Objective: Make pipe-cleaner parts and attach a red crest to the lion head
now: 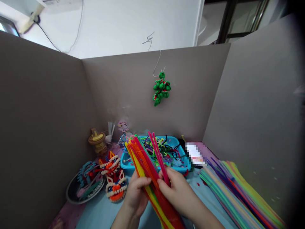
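Observation:
My left hand [137, 192] is closed around a thick bundle of pipe cleaners [143, 159], with yellow, orange, red, pink and green strands. The bundle slants up and away from me, its lower end running out of view at the bottom. On its right side, my right hand [175, 187] pinches a few pink pipe cleaners [158, 152] that stand apart from the others. Its fingers lie against the bundle. Behind both hands is a blue tray [188, 165] with a tangle of coloured pipe cleaner pieces inside.
More long pipe cleaners [235, 190] lie at the right. Left are two orange-and-cream pipe cleaner figures [116, 187] and a metal bowl [71, 195] holding a blue one. A lidded jar [98, 143] stands behind. A green ornament [162, 87] hangs on the grey partition [131, 86].

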Tool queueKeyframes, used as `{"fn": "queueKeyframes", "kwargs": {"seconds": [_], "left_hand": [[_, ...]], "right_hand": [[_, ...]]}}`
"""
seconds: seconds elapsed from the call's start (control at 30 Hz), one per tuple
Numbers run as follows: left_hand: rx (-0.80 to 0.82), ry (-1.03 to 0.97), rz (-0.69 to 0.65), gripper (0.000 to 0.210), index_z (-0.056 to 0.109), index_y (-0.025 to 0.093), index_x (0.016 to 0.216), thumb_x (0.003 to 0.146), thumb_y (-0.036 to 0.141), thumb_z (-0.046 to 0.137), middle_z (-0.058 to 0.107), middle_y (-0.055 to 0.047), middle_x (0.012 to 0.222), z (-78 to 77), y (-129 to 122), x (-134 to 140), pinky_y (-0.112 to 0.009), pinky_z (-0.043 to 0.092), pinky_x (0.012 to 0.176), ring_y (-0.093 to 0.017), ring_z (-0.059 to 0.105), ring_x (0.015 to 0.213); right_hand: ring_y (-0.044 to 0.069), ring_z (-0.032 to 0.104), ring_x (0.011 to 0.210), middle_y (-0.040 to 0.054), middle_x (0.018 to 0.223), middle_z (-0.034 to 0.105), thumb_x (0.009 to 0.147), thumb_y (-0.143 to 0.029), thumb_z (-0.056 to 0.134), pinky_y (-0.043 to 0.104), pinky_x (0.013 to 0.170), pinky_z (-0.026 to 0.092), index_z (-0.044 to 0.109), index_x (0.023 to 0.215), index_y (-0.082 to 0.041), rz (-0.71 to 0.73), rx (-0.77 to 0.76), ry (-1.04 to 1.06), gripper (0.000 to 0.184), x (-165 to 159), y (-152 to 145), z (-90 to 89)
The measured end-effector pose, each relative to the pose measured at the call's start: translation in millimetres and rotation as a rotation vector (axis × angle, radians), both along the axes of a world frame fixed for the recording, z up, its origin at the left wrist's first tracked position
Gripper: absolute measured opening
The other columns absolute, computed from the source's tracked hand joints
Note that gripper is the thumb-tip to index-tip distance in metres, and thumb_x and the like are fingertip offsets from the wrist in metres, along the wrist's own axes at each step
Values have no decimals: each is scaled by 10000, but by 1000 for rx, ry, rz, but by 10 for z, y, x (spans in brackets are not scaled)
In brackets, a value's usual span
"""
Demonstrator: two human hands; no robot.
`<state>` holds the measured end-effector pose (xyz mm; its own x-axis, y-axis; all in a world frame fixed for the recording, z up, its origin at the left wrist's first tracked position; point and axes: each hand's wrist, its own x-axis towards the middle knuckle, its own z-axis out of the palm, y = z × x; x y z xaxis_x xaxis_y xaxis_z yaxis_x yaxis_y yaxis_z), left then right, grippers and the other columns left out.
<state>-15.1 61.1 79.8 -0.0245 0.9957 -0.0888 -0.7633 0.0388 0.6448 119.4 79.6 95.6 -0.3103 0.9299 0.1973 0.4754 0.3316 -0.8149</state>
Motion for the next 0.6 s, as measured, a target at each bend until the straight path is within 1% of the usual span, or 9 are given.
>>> {"fn": "queueKeyframes", "kwargs": {"seconds": [0.1,0.2,0.27,0.3,0.4,0.5,0.57,0.6], "left_hand": [[-11,-4,-11,564,621,160,1102,552,39,649,731,-58,824,1,3,-10,-388,516,835,-282,670,888],[-28,-12,-1,555,599,152,1128,585,59,665,727,-71,836,-9,21,-22,-400,524,820,-281,677,860],[-60,-16,45,572,573,152,1157,601,61,671,725,-72,840,-18,43,-27,-399,531,809,-274,681,843],[-82,-16,85,585,560,155,1170,604,56,673,725,-69,839,-20,56,-30,-396,534,805,-269,682,838],[-140,-10,209,591,546,161,1171,606,41,673,723,-61,841,-15,100,-43,-385,544,795,-258,684,834],[-169,1,303,517,573,160,1118,623,35,658,720,-65,847,2,135,-63,-383,553,786,-247,688,814],[-179,4,353,454,593,160,1070,637,33,646,718,-67,851,12,145,-69,-378,555,785,-240,689,807],[-182,6,366,425,599,159,1050,646,37,643,717,-68,854,16,144,-66,-374,554,786,-238,688,813]], "right_hand": [[174,530,694,24,724,567,794,-253,462,275,633,394,504,707,-184,21,-89,109,119,54,23,37],[145,536,662,0,715,575,807,-319,477,253,612,399,497,779,-186,81,-290,312,138,106,41,84],[117,517,585,-27,657,568,810,-377,496,231,564,387,474,816,-191,104,-408,438,187,126,58,104],[102,491,539,-43,617,553,804,-413,514,217,532,371,462,818,-195,102,-441,500,224,134,70,109],[63,362,426,-97,496,450,734,-496,619,183,442,288,467,847,-200,55,-461,709,351,169,122,101],[36,240,363,-131,417,337,650,-486,724,175,389,197,504,855,-188,-49,-431,876,423,232,174,91],[28,220,349,-129,387,312,637,-470,743,178,380,182,525,780,-174,-109,-393,940,394,265,188,97],[30,240,351,-121,382,320,636,-469,743,178,383,196,530,742,-170,-126,-376,960,382,270,185,102]]}}
